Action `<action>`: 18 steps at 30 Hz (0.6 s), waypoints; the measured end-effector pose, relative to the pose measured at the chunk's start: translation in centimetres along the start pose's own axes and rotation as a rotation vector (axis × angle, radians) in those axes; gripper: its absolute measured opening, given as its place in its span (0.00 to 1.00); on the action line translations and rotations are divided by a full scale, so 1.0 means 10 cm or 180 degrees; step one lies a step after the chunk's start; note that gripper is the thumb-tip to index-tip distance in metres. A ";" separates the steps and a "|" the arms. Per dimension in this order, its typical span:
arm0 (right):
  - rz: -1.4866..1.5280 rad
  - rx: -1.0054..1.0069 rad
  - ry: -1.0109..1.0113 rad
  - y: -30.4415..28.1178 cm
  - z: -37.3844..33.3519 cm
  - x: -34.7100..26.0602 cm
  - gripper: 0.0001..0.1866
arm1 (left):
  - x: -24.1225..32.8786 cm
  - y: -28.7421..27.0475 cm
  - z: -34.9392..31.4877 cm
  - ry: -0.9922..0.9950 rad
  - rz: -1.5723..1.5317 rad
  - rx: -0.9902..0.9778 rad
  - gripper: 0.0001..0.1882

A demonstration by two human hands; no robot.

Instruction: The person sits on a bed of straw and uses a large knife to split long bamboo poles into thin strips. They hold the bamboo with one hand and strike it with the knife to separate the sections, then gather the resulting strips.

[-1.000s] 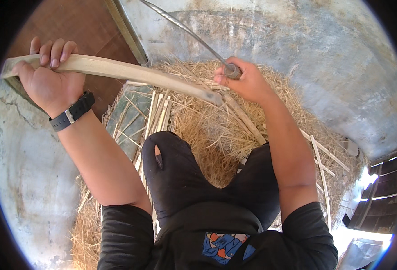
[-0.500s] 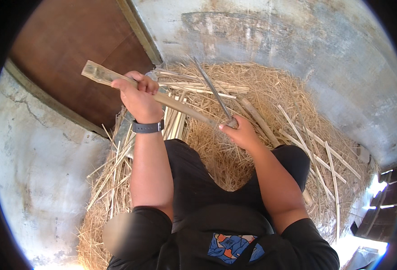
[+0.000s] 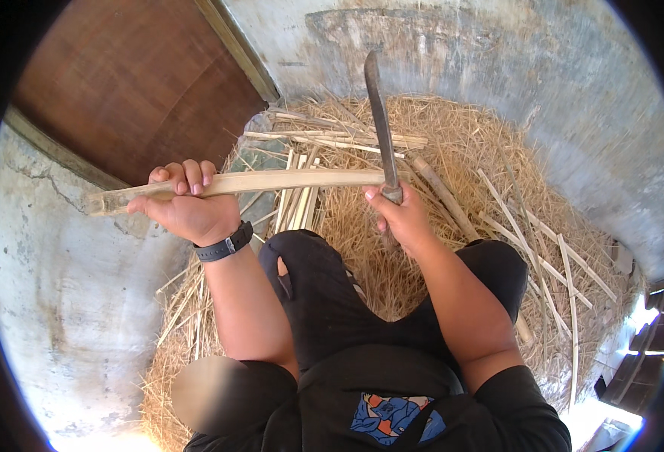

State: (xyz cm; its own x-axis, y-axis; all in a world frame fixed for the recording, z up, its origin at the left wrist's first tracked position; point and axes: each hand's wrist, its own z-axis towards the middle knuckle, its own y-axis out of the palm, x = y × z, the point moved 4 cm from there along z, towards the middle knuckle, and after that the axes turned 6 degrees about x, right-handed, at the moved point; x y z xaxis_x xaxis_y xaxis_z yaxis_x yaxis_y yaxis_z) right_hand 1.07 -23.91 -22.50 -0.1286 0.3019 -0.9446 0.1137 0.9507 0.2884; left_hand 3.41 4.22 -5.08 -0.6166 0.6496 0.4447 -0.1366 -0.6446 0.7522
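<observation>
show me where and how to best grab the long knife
Probably by the handle of the long knife, coming from the person's own side, where the right hand is closed around it. The blade points away from the body, and the pale strip lies with one end close to the blade's base, so the near end looks the safer hold.

Rustic workspace, stained wall [image 3: 573, 113], straw-like litter [image 3: 490, 139], loose strips [image 3: 302, 211], machete [image 3: 382, 128]

Obstacles: wooden strip [image 3: 294, 179], crosses from left hand [image 3: 192, 207] to knife [image 3: 381, 120]; knife, points far from right hand [image 3: 407, 218]; knees [image 3: 302, 260], near; wall [image 3: 460, 53], far; loose slats [image 3: 570, 301], low, right. Passages: over straw [image 3: 467, 143], right of knife; between knees, near side of strip.
</observation>
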 end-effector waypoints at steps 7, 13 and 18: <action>0.0523 0.0273 -0.0336 -0.06 0.03 -0.19 0.13 | -0.02 -0.10 -0.13 0.0127 0.1137 0.0480 0.40; 0.0927 0.0145 -0.0290 -0.17 0.04 -0.36 0.13 | 0.18 -0.34 -0.41 -0.0339 0.2369 -0.0132 0.40; 0.1002 0.0155 -0.0028 -0.19 0.05 -0.35 0.14 | 0.26 -0.72 -0.71 -0.1051 0.2178 0.0068 0.34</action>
State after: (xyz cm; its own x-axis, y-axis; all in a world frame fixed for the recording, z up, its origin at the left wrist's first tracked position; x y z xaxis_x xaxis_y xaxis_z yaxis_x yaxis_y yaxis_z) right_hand 1.80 -26.82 -19.81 -0.0710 0.5800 -0.8115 0.1935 0.8061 0.5592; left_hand -2.69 7.69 -12.73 -0.2939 0.1967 0.9354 0.2099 -0.9414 0.2639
